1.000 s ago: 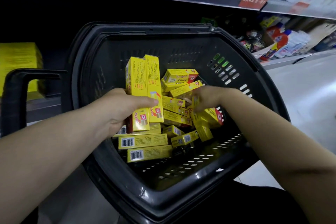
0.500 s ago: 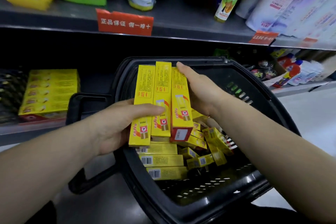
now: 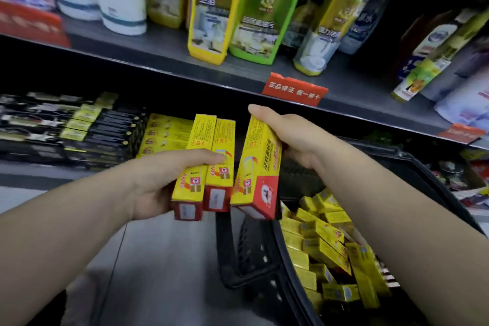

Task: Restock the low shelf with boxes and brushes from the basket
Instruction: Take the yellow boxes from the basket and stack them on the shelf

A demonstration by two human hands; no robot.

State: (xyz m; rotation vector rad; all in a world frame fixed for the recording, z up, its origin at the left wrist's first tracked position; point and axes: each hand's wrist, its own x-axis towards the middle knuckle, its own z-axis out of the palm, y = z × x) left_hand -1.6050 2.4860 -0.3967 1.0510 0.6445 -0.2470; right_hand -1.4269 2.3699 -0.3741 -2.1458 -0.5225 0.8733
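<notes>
My left hand (image 3: 158,182) grips two long yellow boxes (image 3: 209,156) with red ends, side by side, thumb across their fronts. My right hand (image 3: 293,137) holds a third yellow box (image 3: 258,167), tilted, its fingers behind it and one finger straight along its top edge. All three boxes are in the air in front of the low shelf (image 3: 31,174), left of the black basket (image 3: 254,254). Several more yellow boxes (image 3: 325,246) lie in the basket. A stack of the same yellow boxes (image 3: 164,135) sits on the low shelf just behind my left hand.
Black and yellow packs (image 3: 79,130) fill the low shelf to the left. The upper shelf (image 3: 164,53) carries bottles and pouches, with a red price tag (image 3: 295,91) on its edge. Small jars and packets (image 3: 457,177) stand on the low shelf right of the basket.
Both hands have lifted the three boxes out of the basket and carried them left toward the low shelf. The right hand's box has separated from the other two. The view has swung up and left.
</notes>
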